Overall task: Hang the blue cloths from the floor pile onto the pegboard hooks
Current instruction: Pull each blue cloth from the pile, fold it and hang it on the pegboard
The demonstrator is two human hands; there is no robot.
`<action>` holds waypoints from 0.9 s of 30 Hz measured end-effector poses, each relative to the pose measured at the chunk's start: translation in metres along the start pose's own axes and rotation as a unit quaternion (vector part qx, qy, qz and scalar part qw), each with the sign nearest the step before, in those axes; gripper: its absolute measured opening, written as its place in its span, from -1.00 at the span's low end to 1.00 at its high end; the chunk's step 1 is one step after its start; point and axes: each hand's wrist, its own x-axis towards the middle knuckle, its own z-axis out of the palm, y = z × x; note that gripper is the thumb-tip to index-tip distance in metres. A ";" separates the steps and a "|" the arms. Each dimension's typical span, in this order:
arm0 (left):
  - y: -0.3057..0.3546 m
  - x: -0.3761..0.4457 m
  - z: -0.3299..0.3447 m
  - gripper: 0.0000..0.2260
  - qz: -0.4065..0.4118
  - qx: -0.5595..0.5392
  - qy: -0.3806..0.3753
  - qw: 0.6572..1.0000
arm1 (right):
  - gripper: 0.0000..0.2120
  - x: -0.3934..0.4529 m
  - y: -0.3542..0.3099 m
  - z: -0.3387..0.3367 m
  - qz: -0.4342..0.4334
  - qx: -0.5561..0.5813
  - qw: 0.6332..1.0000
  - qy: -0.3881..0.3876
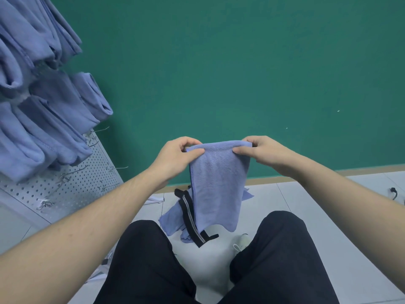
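A green wall (241, 73) fills most of the view, meeting a pale tiled floor (306, 198) along a tan skirting strip (274, 178). At the left a grey perforated pegboard (87, 178) leans into view, its upper part covered by rows of hung blue cloths (43, 95); several bare metal hooks (118, 168) stick out of the lower part.

The person, in dark trousers (153, 270), holds one folded blue cloth (217, 187) up in front of the wall. The left hand (175, 156) pinches its top left corner, thumb in front and fingers curled behind; the right hand (263, 153) pinches the top right corner the same way. The cloth hangs straight down between them, clear of the floor.

Below it, on the tiles between the knees, lies the floor pile (173, 218) of more blue cloth, with a black strap bearing a pale stripe (189, 218) across it. A white shoe (241, 241) shows beside the right leg.
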 end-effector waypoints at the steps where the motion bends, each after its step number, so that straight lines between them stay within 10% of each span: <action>1: -0.001 0.000 0.001 -0.98 -0.006 -0.011 0.005 1.000 | -0.83 0.000 0.002 0.002 -0.002 0.020 1.000 0.012; 6: 0.002 -0.010 0.013 -0.95 0.000 -0.073 0.019 0.997 | -0.77 -0.002 0.006 0.019 -0.018 0.150 0.987 0.059; 12: 0.003 -0.016 0.026 -0.94 0.028 -0.084 0.031 0.996 | -0.69 -0.005 0.010 0.037 -0.061 0.055 0.979 0.187; 20: 0.003 -0.023 0.035 -0.86 -0.049 -0.207 0.085 0.973 | -0.66 -0.007 0.013 0.035 -0.044 0.139 0.984 0.098; 27: 0.000 -0.031 0.051 -0.73 -0.207 -0.425 -0.038 0.880 | -0.81 -0.001 0.011 0.052 -0.062 0.151 0.975 0.153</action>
